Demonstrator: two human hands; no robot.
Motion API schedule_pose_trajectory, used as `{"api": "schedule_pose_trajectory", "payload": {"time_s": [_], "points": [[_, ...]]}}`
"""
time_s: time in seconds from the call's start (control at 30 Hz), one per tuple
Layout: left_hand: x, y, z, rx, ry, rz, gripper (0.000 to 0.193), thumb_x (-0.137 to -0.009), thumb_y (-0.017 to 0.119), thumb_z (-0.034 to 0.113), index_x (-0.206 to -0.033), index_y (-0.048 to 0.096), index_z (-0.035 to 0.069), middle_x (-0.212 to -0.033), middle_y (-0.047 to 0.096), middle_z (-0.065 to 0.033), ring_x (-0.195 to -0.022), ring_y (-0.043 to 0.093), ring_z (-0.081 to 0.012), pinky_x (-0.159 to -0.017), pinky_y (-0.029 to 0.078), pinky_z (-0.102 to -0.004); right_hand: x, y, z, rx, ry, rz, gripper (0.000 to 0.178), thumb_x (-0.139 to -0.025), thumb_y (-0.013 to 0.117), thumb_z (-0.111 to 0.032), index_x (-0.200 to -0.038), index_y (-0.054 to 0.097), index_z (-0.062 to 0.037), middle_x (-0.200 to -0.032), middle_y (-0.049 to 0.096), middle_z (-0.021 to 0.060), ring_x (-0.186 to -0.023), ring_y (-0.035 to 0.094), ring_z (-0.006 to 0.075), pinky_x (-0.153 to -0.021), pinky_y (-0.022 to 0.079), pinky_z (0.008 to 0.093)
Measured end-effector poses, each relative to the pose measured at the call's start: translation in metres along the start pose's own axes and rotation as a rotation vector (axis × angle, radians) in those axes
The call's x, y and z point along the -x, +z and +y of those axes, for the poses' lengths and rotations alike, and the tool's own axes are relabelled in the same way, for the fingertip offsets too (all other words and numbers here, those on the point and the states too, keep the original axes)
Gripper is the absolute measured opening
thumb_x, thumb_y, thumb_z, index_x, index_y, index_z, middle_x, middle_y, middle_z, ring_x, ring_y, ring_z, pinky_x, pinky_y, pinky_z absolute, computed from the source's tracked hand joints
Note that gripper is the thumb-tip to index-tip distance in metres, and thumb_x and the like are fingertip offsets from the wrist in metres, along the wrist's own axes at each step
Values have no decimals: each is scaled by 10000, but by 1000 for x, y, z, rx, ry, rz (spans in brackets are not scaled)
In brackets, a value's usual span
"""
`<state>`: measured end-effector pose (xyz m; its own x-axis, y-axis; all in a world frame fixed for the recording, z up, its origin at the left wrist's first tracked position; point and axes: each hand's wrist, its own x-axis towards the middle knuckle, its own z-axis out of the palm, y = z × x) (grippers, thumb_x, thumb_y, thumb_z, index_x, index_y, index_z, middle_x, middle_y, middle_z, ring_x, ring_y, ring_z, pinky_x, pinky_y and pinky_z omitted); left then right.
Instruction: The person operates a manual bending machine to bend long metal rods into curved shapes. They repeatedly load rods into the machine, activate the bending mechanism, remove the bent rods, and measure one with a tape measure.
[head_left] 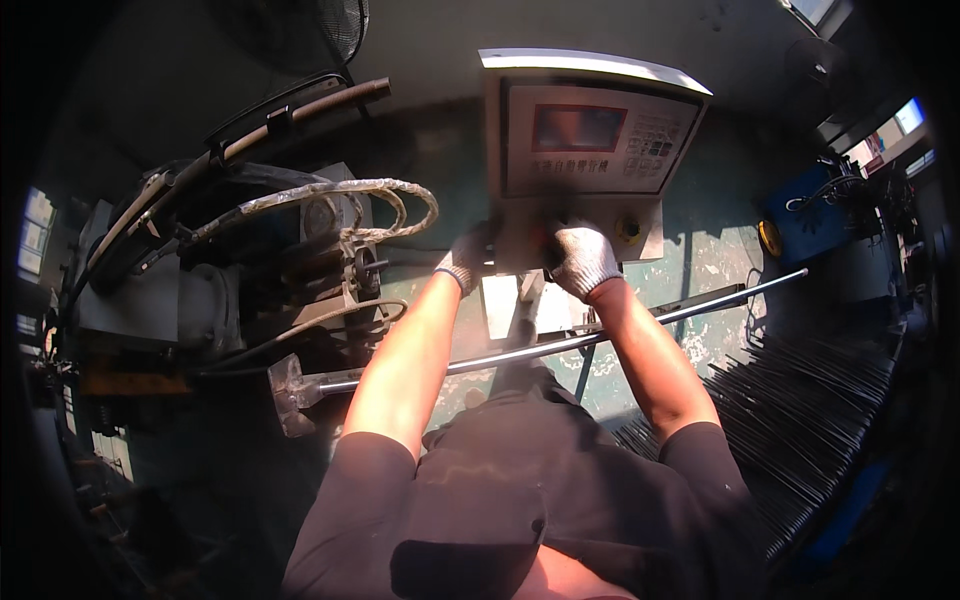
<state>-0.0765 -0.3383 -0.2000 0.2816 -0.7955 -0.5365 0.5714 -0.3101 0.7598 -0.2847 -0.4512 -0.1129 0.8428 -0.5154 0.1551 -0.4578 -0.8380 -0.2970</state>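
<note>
while bent over the control box [585, 192], probably working its buttons

look first below the forearms [655, 365] for a long shiny tube [520, 354], slanting across the centre of the frame. just above, near the middle, find the right hand [583, 258], gloved in whitish knit, with fingers toward the lower panel [518, 222] beside something red [540, 236]; cannot tell how far closed, or whether gripping anything. left of that, find the left hand [468, 252], gloved too, shadowed by the box's left edge; cannot tell its spread or hold either. seems a step of pressing or setting a control, likely calling next for a clean release and a check of the screen.

see the box itself at upper centre: pale, tilted, bright along its top edge, with a red-bordered screen [578, 130], a small keypad [652, 145] to its right and a yellow-ringed knob [628, 229] below. farther out, notice hoses [345, 187] at centre left, thin rods [800, 420] at lower right, a fan [343, 30] at upper left.
</note>
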Motion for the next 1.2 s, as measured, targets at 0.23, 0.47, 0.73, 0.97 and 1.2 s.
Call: {"api": "schedule_pose_trajectory", "payload": {"time_s": [0.23, 0.47, 0.73, 0.97, 1.2], "points": [[4, -6, 5, -36, 30, -56, 569, -1103, 574, 413, -1571, 518, 95, -1396, 666, -173, -1150, 716, -313, -956, 611, -454, -17, 0, 7, 165, -84, -211, 207, -887, 659, -210, -955, 788, -62, -921, 766, 213, -886, 749, 408, -802, 604, 502], [-3, 3, 1, -84, 63, -16, 572, -1077, 602, 369, -1553, 537, 59, -1360, 694, -159, -1096, 736, -308, -939, 610, -432, -43, -15, -12, 257, 149, -357, 306, -924, 697, -386, -1003, 850, -133, -980, 802, 184, -946, 788, 363, -815, 622, 449], [-23, -6, -8, -476, 281, -102, 565, -1026, 679, 374, -1475, 592, 42, -1327, 707, -152, -1086, 745, -300, -908, 621, -411, -19, -33, -18, 40, 379, -42, 274, -831, 743, -316, -840, 744, -43, -906, 736, 233, -940, 721, 444, -838, 586, 508], [-33, -6, -12, -348, 178, -61, 539, -1019, 705, 364, -1438, 617, 37, -1278, 724, -140, -1061, 751, -278, -892, 631, -413, -27, -33, -35, 177, 404, -318, 260, -852, 730, -269, -958, 795, -41, -941, 771, 212, -943, 748, 423, -856, 611, 487], [-26, -3, -8, -206, 167, -60, 490, -1029, 708, 332, -1390, 646, 6, -1236, 737, -131, -1032, 753, -243, -882, 637, -381, -34, -7, -28, 288, 121, -327, 214, -904, 650, -151, -1010, 829, -102, -940, 777, 221, -929, 760, 407, -830, 613, 481]]}}
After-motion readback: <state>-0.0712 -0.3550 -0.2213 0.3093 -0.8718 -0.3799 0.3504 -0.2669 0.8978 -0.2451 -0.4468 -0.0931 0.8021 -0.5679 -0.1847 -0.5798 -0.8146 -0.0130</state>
